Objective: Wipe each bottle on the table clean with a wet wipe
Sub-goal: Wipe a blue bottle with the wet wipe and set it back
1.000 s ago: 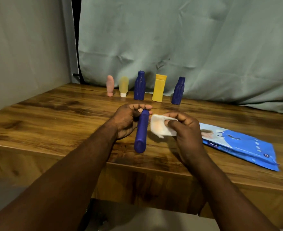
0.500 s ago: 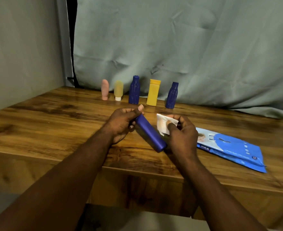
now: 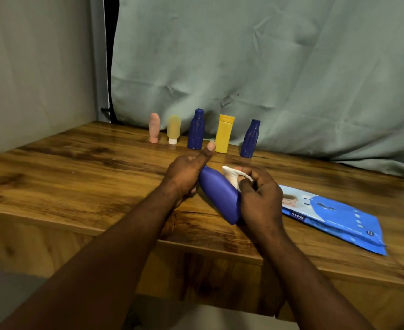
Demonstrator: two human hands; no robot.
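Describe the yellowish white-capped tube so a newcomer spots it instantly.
On the wooden table, five bottles line the far edge before the curtain. The yellowish tube is second from the left, between a pink tube and a dark blue bottle. Only it has a white cap.

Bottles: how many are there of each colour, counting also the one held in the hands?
Blue bottles: 3
Bright yellow bottle: 1
Pale yellow bottle: 1
Pink bottle: 1
Total: 6
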